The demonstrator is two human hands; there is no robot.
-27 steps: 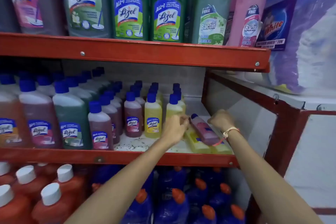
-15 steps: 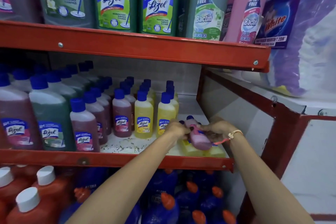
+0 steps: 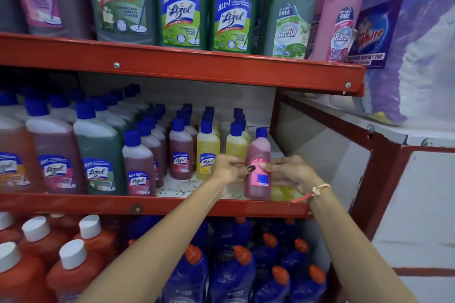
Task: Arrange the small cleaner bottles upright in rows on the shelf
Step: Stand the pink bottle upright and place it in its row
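Pink bottle [image 3: 258,165], small, with a blue cap and a bright pink label bearing a blue patch, stands upright at the front right of the middle shelf [image 3: 172,205]. Its liquid is a cloudy rose colour, paler toward the neck. The left hand [image 3: 227,170] pinches it from the left, a dark-nailed thumb pressed across the label; the right hand [image 3: 289,172] closes on it from the right, fingertips on the label edge. A thread band [image 3: 317,190] circles the right wrist.

Just left of it stand two rows of yellow bottles [image 3: 208,152], then rows of dark red bottles [image 3: 181,152], all upright with blue caps, running back into the shelf. Beside the pink bottle's base on the right, yellow bottles [image 3: 285,192] lie flat on the shelf board, partly hidden by the right hand. Further left are larger bottles [image 3: 98,155] in green, maroon and amber.

Half a second ago the pink bottle was tilted, cap leaning away to the left, held low over the flat yellow ones with both hands bunched round its middle. Now it is vertical, and the hands sit on opposite sides of it. The camera has also shifted, so the shelves appear slightly more to the right than before.
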